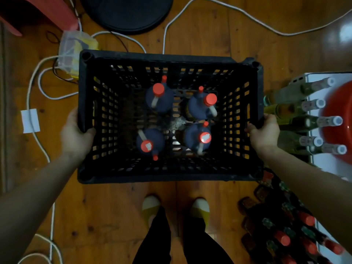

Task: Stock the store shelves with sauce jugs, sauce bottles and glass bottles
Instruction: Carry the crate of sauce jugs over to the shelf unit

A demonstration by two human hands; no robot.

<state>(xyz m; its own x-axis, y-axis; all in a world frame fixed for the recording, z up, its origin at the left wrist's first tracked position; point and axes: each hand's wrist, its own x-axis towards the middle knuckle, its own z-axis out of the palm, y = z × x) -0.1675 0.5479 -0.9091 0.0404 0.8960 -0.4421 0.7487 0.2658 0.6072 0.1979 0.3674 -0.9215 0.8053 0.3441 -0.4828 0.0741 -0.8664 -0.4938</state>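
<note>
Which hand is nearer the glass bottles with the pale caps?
Right. The right hand grips the rim of the black crate right beside the glass bottles; the left hand grips the opposite rim, across the crate.

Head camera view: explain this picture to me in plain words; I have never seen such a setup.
There is no machine: a person wears one camera on the head, looking down at their arms and feet. The left hand and right hand each grip a short side of a black perforated plastic crate over the wooden floor. Inside stand four dark sauce jugs with red caps. At right are glass bottles with pale caps and, nearer, dark sauce bottles with red caps.
</note>
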